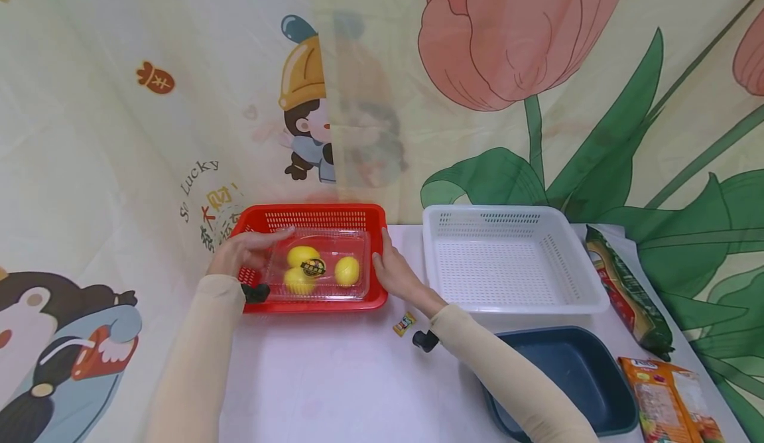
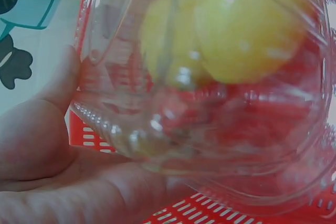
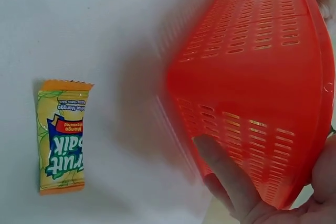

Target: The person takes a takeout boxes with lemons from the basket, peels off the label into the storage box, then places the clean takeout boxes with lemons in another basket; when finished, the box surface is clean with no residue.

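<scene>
At the left wall of the red basket (image 1: 316, 306), the left hand (image 1: 245, 252) grips the left end of a clear box (image 1: 328, 257); some of its fingers are hidden. The box, with yellow fruits (image 1: 347, 271) inside, is within the basket's outline, to the right of that hand, its long axis left to right like the basket's; whether it touches the basket's floor I cannot tell. The left hand is the nearer one: the right hand (image 1: 396, 270) grips the basket's right wall, fingers outside, apart from the box. A candy (image 1: 404, 324) lies just off the basket's near right corner. Farther right of the basket are a white basket (image 1: 507, 267), a blue tub (image 1: 567, 377), a green packet (image 1: 629, 294) and an orange packet (image 1: 668, 400).
</scene>
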Available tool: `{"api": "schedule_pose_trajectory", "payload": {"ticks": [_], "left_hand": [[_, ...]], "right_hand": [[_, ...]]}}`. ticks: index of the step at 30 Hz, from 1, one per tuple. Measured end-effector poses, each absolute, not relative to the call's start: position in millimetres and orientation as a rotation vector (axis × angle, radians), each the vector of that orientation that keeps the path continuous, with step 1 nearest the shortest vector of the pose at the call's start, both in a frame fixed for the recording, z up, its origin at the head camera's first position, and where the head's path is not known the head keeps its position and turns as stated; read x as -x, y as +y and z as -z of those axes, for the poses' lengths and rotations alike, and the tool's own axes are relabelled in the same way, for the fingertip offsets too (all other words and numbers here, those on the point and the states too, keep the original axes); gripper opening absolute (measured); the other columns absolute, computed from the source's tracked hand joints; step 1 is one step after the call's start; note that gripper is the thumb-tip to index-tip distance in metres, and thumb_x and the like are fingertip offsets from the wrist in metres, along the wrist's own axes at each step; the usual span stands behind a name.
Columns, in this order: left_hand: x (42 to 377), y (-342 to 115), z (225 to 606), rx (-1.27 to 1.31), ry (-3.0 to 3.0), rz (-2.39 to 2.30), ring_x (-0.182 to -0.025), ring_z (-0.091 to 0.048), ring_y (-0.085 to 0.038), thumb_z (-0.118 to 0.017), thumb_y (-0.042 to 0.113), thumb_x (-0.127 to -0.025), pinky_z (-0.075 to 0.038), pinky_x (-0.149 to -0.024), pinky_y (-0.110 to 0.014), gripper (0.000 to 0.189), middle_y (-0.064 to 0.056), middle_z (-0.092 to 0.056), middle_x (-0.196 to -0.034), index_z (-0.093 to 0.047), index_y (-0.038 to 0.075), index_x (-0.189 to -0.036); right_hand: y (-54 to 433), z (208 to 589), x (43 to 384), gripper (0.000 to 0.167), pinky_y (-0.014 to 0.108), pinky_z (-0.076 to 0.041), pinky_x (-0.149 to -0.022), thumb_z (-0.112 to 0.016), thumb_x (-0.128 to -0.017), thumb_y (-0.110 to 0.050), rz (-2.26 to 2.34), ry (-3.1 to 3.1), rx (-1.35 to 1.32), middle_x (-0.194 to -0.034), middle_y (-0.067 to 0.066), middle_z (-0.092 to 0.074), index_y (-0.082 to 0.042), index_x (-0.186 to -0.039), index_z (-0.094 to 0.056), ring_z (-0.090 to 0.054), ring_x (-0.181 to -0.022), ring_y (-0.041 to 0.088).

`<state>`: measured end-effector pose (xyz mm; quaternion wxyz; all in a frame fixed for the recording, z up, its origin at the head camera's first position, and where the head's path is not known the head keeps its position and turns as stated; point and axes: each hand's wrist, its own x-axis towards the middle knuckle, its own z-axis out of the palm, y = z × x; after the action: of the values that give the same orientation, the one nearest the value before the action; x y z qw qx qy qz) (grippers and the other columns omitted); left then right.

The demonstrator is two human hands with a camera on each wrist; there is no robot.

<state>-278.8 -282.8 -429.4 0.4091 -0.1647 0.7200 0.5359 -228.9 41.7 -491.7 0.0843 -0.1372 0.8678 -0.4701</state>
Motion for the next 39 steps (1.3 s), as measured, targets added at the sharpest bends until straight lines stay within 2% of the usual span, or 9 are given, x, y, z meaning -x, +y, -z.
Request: {"api": "schedule_pose_trajectory", "payload": {"ticks": [3, 5, 10, 13, 16, 23, 26, 33, 39], "left_hand": [[279.4, -283.2, 430.1, 0.416, 1.818, -1.370, -0.140, -0.044, -0.040, -0.052, 0.069, -0.094, -0.040, -0.115, -0.059, 0.103, -0.025, -0.027, -0.161, -0.007, 0.006, -0.162], [279.5, -283.5, 432.0, 0.420, 1.821, -1.385, -0.139, -0.047, -0.040, -0.052, 0.070, -0.094, -0.039, -0.114, -0.062, 0.102, -0.025, -0.028, -0.161, -0.008, 0.008, -0.163], [279.6, -285.5, 438.3, 0.406, 1.775, -1.449, -0.120, -0.064, -0.037, -0.047, 0.066, -0.098, -0.038, -0.115, -0.061, 0.092, -0.024, -0.035, -0.156, -0.014, 0.010, -0.162], [280.3, -286.2, 441.5, 0.387, 1.754, -1.486, -0.110, -0.068, -0.035, -0.046, 0.063, -0.100, -0.037, -0.115, -0.063, 0.086, -0.022, -0.035, -0.153, -0.017, 0.010, -0.161], [280.9, -286.4, 443.7, 0.381, 1.733, -1.525, -0.111, -0.066, -0.035, -0.047, 0.061, -0.100, -0.038, -0.115, -0.062, 0.083, -0.019, -0.035, -0.151, -0.019, 0.010, -0.160], [280.2, -287.5, 444.7, 0.422, 1.697, -1.568, -0.114, -0.065, -0.032, -0.048, 0.060, -0.100, -0.042, -0.115, -0.052, 0.077, -0.015, -0.040, -0.146, -0.025, 0.013, -0.157], [279.3, -288.0, 443.9, 0.407, 1.701, -1.558, -0.112, -0.067, -0.032, -0.048, 0.061, -0.100, -0.043, -0.115, -0.052, 0.078, -0.016, -0.042, -0.145, -0.024, 0.013, -0.157], [276.7, -289.4, 440.6, 0.414, 1.665, -1.617, -0.114, -0.065, -0.033, -0.055, 0.063, -0.095, -0.042, -0.115, -0.052, 0.084, -0.017, -0.041, -0.149, -0.027, 0.013, -0.157], [276.2, -292.9, 435.4, 0.412, 1.641, -1.647, -0.112, -0.066, -0.032, -0.054, 0.062, -0.096, -0.047, -0.111, -0.051, 0.083, -0.015, -0.040, -0.146, -0.024, 0.015, -0.157]], "right_hand": [[41.2, 492.4, 228.3, 0.072, 0.031, -0.063, -0.074, -0.043, -0.109, -0.019, 1.413, 2.583, 0.393, -0.144, 0.020, -0.052, -0.009, -0.163, 0.004, -0.073, -0.098, 0.025], [41.0, 493.6, 228.3, 0.071, 0.031, -0.063, -0.073, -0.042, -0.109, -0.019, 1.419, 2.586, 0.389, -0.143, 0.021, -0.053, -0.009, -0.163, 0.003, -0.073, -0.095, 0.022], [40.4, 496.4, 227.9, 0.069, 0.030, -0.063, -0.073, -0.039, -0.110, -0.020, 1.426, 2.594, 0.358, -0.149, 0.020, -0.050, -0.010, -0.163, 0.004, -0.072, -0.091, 0.018], [40.6, 496.9, 226.8, 0.069, 0.030, -0.063, -0.072, -0.039, -0.110, -0.021, 1.425, 2.592, 0.330, -0.152, 0.018, -0.049, -0.012, -0.163, 0.004, -0.072, -0.090, 0.019], [40.8, 498.1, 226.7, 0.069, 0.030, -0.063, -0.071, -0.039, -0.110, -0.023, 1.427, 2.590, 0.317, -0.148, 0.018, -0.053, -0.013, -0.163, 0.004, -0.072, -0.089, 0.018], [41.1, 498.2, 225.6, 0.069, 0.030, -0.062, -0.071, -0.038, -0.110, -0.025, 1.444, 2.572, 0.318, -0.144, 0.018, -0.056, -0.016, -0.164, 0.004, -0.070, -0.084, 0.016], [41.3, 497.7, 224.5, 0.068, 0.029, -0.061, -0.071, -0.037, -0.110, -0.025, 1.433, 2.588, 0.324, -0.146, 0.018, -0.055, -0.015, -0.164, 0.003, -0.070, -0.083, 0.016], [41.2, 496.8, 223.5, 0.068, 0.029, -0.061, -0.070, -0.038, -0.110, -0.025, 1.432, 2.599, 0.330, -0.136, 0.020, -0.061, -0.014, -0.164, 0.002, -0.071, -0.080, 0.019], [42.5, 496.6, 223.1, 0.067, 0.030, -0.060, -0.072, -0.037, -0.110, -0.024, 1.423, 2.609, 0.344, -0.135, 0.021, -0.062, -0.012, -0.164, 0.002, -0.070, -0.082, 0.018]]}}
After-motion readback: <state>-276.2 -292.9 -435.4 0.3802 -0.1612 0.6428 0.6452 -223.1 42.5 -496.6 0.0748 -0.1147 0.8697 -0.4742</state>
